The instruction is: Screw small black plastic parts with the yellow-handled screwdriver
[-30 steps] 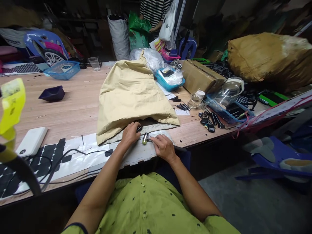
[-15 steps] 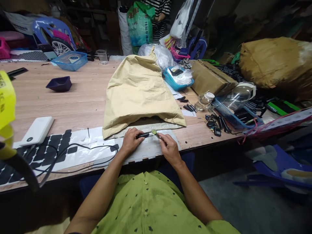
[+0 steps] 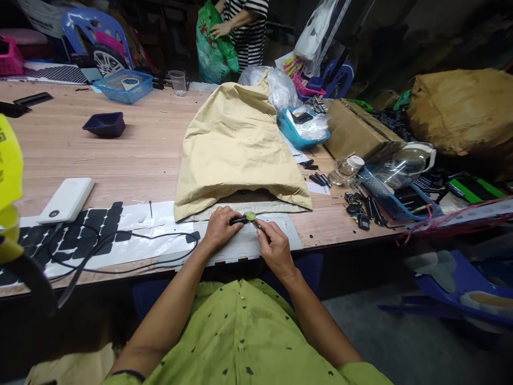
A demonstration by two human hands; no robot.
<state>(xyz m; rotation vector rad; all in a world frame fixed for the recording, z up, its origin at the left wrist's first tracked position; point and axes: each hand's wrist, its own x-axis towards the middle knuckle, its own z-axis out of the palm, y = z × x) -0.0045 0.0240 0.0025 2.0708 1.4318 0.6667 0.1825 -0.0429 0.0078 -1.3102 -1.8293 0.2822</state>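
Observation:
My left hand (image 3: 218, 230) is closed around a slim black piece (image 3: 238, 220), which points to the right. In my right hand (image 3: 276, 247), the fingers pinch a thin tool with a round greenish head (image 3: 250, 216). That round head meets or overlaps the right end of the black piece; I cannot tell whether they touch. Both hands are low over a pale flat sheet (image 3: 285, 227) at the table's front edge. Right behind them lies a large beige sack (image 3: 240, 144), its dark mouth facing me.
Left of me are a white power bank (image 3: 67, 199), a black cable (image 3: 140, 235) and a sheet of dark squares (image 3: 86, 232). A blue basket (image 3: 395, 198), small black parts (image 3: 363, 211) and a glass jar (image 3: 345, 170) crowd the right. Across the table, a person (image 3: 245, 32) handles a green bag (image 3: 214, 48).
The round greenish head has moved left, up to the black piece. The view has shifted slightly. Across the table, the person's hand now grips the green bag, which has changed shape.

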